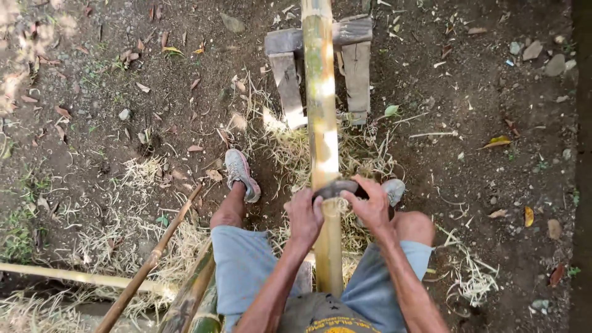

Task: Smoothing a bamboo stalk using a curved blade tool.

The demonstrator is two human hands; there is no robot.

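Left hand (304,217) and right hand (372,206): fingers closed around dark curved blade (336,187) laid across bamboo pole (322,111); wooden stand (320,68) supports pole.

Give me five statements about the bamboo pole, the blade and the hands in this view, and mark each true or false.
1. Both hands grip one dark blade laid across the bamboo pole. True: the left hand and the right hand hold its two ends.
2. The pole's far end rests on a wooden stand. True.
3. The pole lies flat on the ground beside the legs. False: it runs between the knees, raised on the stand.
4. The person is barefoot. False: a grey shoe shows on the left foot.
5. Dry shavings lie under the pole. True.
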